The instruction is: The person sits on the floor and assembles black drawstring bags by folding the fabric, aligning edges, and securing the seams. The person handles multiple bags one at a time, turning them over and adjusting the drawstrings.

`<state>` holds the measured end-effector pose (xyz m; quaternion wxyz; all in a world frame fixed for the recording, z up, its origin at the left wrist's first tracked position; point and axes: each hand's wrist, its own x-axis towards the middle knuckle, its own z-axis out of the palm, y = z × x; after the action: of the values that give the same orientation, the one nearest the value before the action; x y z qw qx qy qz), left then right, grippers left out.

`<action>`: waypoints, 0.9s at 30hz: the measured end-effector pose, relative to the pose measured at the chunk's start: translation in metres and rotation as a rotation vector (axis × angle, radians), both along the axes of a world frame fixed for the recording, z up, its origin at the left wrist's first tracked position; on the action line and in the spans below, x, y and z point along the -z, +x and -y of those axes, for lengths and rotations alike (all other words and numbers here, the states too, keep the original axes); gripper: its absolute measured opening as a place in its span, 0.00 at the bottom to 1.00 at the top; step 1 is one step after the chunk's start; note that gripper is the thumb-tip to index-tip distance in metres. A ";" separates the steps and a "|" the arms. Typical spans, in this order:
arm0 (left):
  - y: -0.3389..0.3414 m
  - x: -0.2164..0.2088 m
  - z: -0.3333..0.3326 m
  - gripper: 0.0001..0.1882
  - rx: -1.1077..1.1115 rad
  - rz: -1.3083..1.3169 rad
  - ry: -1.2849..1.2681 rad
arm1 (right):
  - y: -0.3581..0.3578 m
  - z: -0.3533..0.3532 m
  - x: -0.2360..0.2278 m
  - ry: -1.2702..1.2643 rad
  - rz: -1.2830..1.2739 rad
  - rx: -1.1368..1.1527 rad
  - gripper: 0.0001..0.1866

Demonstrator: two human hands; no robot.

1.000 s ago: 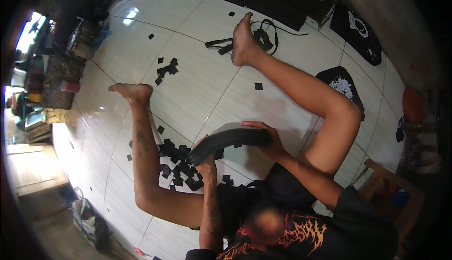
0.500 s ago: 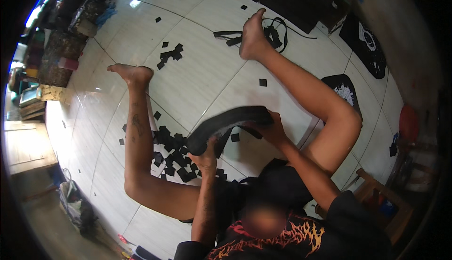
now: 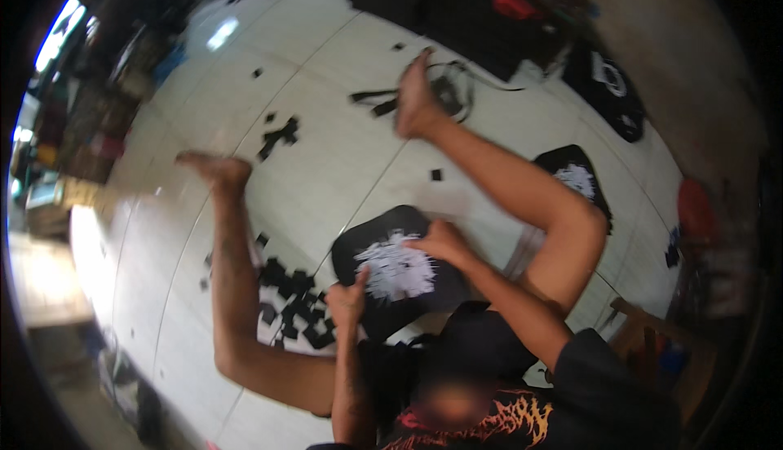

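Observation:
Between my legs I hold a black fabric piece with rounded corners and a white splash-like print, its printed face upward. My left hand grips its left edge, thumb on top and the fingers mostly hidden beneath. My right hand holds the upper right side, thumb lying over the print. A pile of small black squares lies on the floor just left of my left hand. Motion blurs the picture somewhat, so the underside of the fabric piece cannot be made out.
Beyond my right leg lies a similar black printed piece. Another black piece with a white emblem rests by the wall. Black straps lie near my right foot. A wooden stool stands at lower right; cluttered shelves line the left.
The black piece was edge-on and curved between my hands; now it is flatter and turned with its white print showing. My view has also shifted slightly.

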<state>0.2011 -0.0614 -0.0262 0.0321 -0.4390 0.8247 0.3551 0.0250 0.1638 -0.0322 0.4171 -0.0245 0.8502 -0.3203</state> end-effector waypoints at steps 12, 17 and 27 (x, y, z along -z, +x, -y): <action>-0.102 0.040 0.136 0.55 -0.139 -0.190 0.415 | -0.108 0.076 -0.046 -0.144 -0.356 -0.105 0.39; -0.070 0.028 0.135 0.41 -0.048 -0.212 0.634 | -0.082 -0.071 -0.130 -0.870 -0.325 0.274 0.25; -0.066 0.079 0.143 0.38 -0.146 -0.480 0.597 | 0.027 -0.418 0.003 -0.190 -0.008 1.771 0.15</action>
<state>0.1352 -0.2043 -0.1048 -0.0610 -0.3722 0.6357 0.6735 0.0518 0.5813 -0.0350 0.0098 0.6060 0.5285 -0.5944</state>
